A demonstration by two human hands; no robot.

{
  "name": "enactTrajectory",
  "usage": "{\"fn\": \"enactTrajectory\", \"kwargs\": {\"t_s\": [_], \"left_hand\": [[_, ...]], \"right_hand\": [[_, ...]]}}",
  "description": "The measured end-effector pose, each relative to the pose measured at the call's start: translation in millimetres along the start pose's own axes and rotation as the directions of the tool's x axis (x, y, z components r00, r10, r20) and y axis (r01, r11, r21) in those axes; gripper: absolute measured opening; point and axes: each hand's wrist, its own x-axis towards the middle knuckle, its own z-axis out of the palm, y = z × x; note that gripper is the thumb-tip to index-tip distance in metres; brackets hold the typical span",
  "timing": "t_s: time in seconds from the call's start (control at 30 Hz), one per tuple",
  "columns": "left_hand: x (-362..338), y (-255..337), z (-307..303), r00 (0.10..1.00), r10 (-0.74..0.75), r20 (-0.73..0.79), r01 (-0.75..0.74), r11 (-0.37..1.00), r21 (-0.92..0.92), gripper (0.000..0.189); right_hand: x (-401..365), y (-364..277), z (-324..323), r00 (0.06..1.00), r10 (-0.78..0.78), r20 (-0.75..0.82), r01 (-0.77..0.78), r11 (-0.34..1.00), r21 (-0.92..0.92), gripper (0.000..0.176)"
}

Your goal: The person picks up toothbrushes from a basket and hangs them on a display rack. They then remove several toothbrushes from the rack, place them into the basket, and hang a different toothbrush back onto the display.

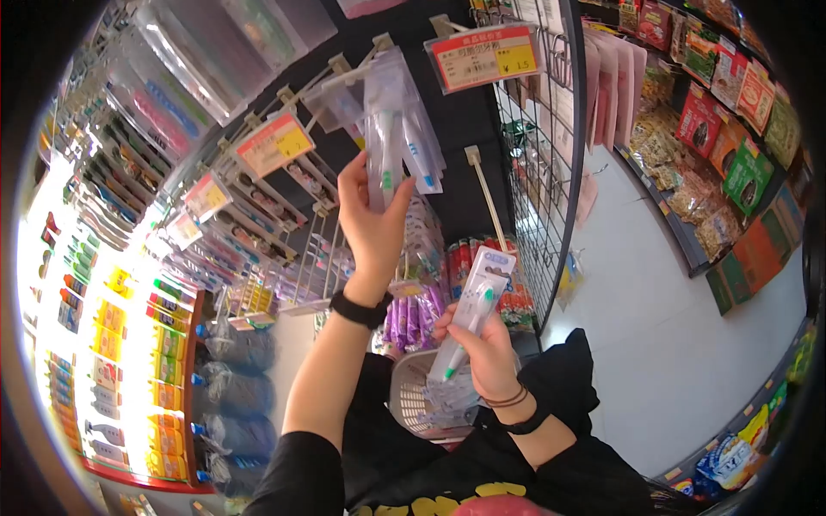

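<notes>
The left hand [374, 215] is closed around the lower part of a clear plastic toothbrush pack with a green-marked brush [385, 159], fingers along one side and thumb on the other. That pack lies just above the palm, upper centre of the frame, its long axis nearly upright and pointing up toward a pale display hook [380, 45]; whether it is on the hook or off it, I cannot tell. Similar clear packs with blue brush parts [422, 150] hang close beside it, to the right.

The right hand [492, 353], farther from the hook, grips a white-topped toothbrush pack with green brush ends [471, 314] at centre, between thumb and fingers. This one leans, its top toward the upper right and its lower end over the grey plastic basket [403, 391], where more clear packs lie.

Edges: a white-and-orange price tag [274, 144] sits left of the upper pack, and the black wire grid [538, 163] stands to the right. Between the hanging packs and the grid is dark backing board [469, 120], with a long pale hook [488, 193] jutting across it.
</notes>
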Motion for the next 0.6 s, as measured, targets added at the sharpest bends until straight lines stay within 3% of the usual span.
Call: {"fn": "enactTrajectory", "kwargs": {"t_s": [0.07, 0.13, 0.17, 0.2, 0.27, 0.33, 0.4, 0.43, 0.47, 0.5, 0.53, 0.6], "left_hand": [[3, -2, 10, 0.999, -0.053, -0.001, 0.053, 0.998, 0.037, 0.060], [10, -9, 21, 0.999, -0.048, -0.024, 0.046, 0.997, -0.069, 0.062], [10, -12, 21, 0.999, -0.039, 0.021, 0.037, 0.995, 0.095, 0.067], [8, -10, 22, 0.999, -0.044, 0.016, 0.042, 0.995, 0.091, 0.067], [-2, -7, 24, 0.975, 0.215, -0.060, -0.189, 0.937, 0.293, 0.073], [-28, 2, 16, 0.981, 0.195, -0.027, -0.185, 0.962, 0.203, 0.068], [-61, 10, 1, 0.957, 0.126, 0.259, -0.143, 0.989, 0.046, 0.057], [-82, 18, -6, 0.930, -0.038, 0.365, 0.090, 0.988, -0.127, 0.049], [-104, 27, -14, 0.856, -0.171, 0.487, 0.331, 0.906, -0.264, 0.041], [-119, 34, -26, 0.768, -0.263, 0.584, 0.441, 0.878, -0.185, 0.035], [-130, 38, -37, 0.660, -0.347, 0.666, 0.537, 0.838, -0.095, 0.030], [-145, 40, -57, 0.368, -0.474, 0.800, 0.606, 0.775, 0.180, 0.026]], "right_hand": [[0, 1, 0, 1.000, 0.003, 0.002, -0.003, 1.000, -0.021, 0.023], [3, 1, 3, 0.999, -0.046, 0.013, 0.046, 0.999, 0.022, 0.023], [2, 2, 2, 0.998, -0.059, 0.032, 0.059, 0.998, 0.027, 0.018], [3, 2, 2, 0.998, -0.056, 0.032, 0.056, 0.998, 0.019, 0.018], [2, 2, 2, 0.998, -0.065, 0.020, 0.065, 0.998, 0.005, 0.022], [2, 1, -1, 0.994, -0.106, 0.000, 0.106, 0.990, -0.092, 0.023], [2, 2, -4, 0.981, -0.192, -0.016, 0.180, 0.943, -0.278, 0.024], [3, 2, -3, 0.982, -0.190, -0.019, 0.177, 0.944, -0.280, 0.024], [4, 2, 0, 0.953, -0.301, -0.033, 0.280, 0.919, -0.278, 0.027], [5, 2, 1, 0.911, -0.410, -0.047, 0.382, 0.882, -0.277, 0.031], [7, 2, -1, 0.911, -0.410, -0.050, 0.381, 0.882, -0.278, 0.031], [4, 0, -7, 0.905, -0.422, 0.058, 0.411, 0.831, -0.375, 0.037]]}}
